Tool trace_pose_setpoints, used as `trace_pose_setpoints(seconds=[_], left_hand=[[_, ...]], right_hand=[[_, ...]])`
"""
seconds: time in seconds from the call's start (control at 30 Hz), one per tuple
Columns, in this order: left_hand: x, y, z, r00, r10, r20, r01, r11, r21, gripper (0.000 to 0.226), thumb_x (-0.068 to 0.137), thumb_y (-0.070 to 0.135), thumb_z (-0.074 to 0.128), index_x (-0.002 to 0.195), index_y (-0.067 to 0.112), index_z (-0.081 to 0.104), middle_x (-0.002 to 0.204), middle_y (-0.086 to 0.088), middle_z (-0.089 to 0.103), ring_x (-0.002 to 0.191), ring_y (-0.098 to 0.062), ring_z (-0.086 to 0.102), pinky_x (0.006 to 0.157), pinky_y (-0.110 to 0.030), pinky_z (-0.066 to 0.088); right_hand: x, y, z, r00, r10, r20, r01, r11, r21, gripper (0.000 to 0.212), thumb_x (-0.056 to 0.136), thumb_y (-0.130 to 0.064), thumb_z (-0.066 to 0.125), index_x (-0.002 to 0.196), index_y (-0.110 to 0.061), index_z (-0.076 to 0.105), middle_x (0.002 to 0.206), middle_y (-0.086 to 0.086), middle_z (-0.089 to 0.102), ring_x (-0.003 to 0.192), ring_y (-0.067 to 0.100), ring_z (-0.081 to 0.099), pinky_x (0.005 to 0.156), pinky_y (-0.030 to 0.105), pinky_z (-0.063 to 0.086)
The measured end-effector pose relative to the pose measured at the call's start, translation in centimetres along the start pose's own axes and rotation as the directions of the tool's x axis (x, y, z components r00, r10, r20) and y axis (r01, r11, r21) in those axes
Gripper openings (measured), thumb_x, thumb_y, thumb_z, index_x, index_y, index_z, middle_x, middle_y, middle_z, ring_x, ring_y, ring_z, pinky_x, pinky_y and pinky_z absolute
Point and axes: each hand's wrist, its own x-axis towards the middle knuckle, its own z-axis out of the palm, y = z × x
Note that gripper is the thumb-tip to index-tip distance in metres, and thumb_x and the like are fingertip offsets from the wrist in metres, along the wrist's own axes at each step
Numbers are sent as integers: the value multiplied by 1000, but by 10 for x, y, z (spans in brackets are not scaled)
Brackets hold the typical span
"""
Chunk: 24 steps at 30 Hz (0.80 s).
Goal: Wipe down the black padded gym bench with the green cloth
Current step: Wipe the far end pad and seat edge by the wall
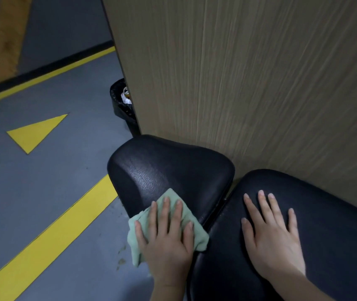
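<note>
Left hand (pixel 166 242) flat, fingers spread, pressing green cloth (pixel 168 227) onto near left edge of bench (pixel 173 170) seat pad. Right hand (pixel 275 237) open, empty, braced on the adjoining long pad. Unwiped seat pad extends ahead of the cloth toward the wood panel (pixel 249 72).

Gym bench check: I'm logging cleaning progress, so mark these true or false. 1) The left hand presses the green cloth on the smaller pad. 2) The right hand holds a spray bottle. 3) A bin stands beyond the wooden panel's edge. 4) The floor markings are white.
1) True: the left hand lies flat on the green cloth, on the smaller pad.
2) False: the right hand rests empty on the larger pad.
3) True: black bin, wooden panel.
4) False: the floor markings are yellow.
</note>
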Motion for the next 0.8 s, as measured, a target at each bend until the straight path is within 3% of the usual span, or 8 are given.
trace_pose_setpoints(seconds=[0.33,0.5,0.53,0.6,0.63,0.7,0.73,0.8], left_hand=[[50,46,4,972,-223,73,224,975,-4,66,96,56,0,149,30,30,156,-1,27,146,-28,15,112,-60,0],[68,52,-10,906,-398,147,424,863,-274,73,83,57,2,150,36,19,161,6,1,146,-14,-9,114,-44,-16],[66,44,-16,927,-326,185,363,903,-228,75,79,59,5,148,37,24,161,7,0,146,-15,-7,114,-43,-12],[62,17,-25,981,26,191,-13,997,-71,71,79,64,15,143,40,33,159,10,13,145,-20,9,111,-43,0],[64,0,-27,946,259,194,-257,966,-34,64,84,65,22,141,41,37,156,10,25,142,-21,20,109,-42,6],[70,-30,-26,753,605,258,-625,780,-5,58,93,63,27,145,39,34,154,9,31,142,-20,26,110,-43,11],[70,-39,-22,697,673,250,-695,719,1,58,94,63,27,147,38,31,155,8,29,144,-19,23,112,-46,11],[59,-38,-15,750,636,182,-646,763,-7,59,92,60,33,146,36,36,154,7,33,144,-18,23,112,-52,16]], right_hand=[[0,-1,-2,1000,22,7,-22,1000,14,55,96,-47,20,146,-27,31,153,1,31,145,19,20,114,47,9],[1,0,-1,1000,11,-12,-11,1000,7,55,95,-45,26,144,-26,43,150,2,38,143,18,24,113,48,12],[1,0,-2,1000,9,-14,-8,1000,11,55,95,-45,26,143,-26,43,150,3,39,143,18,24,112,48,12],[1,1,-2,1000,11,-16,-11,1000,15,54,95,-44,27,143,-26,43,150,3,39,143,18,24,112,48,12],[1,0,-2,1000,13,-16,-13,1000,17,54,95,-44,27,143,-26,43,150,2,39,143,18,23,113,48,11],[2,-1,-2,1000,14,-13,-14,1000,25,54,96,-45,25,144,-27,41,151,1,36,144,17,20,114,47,9],[2,-1,-1,1000,11,-9,-11,1000,26,54,96,-45,24,144,-27,41,152,1,35,145,17,20,114,46,9],[3,-1,-2,1000,14,-2,-14,1000,26,54,96,-45,23,144,-27,41,152,2,35,145,18,21,114,47,9]])
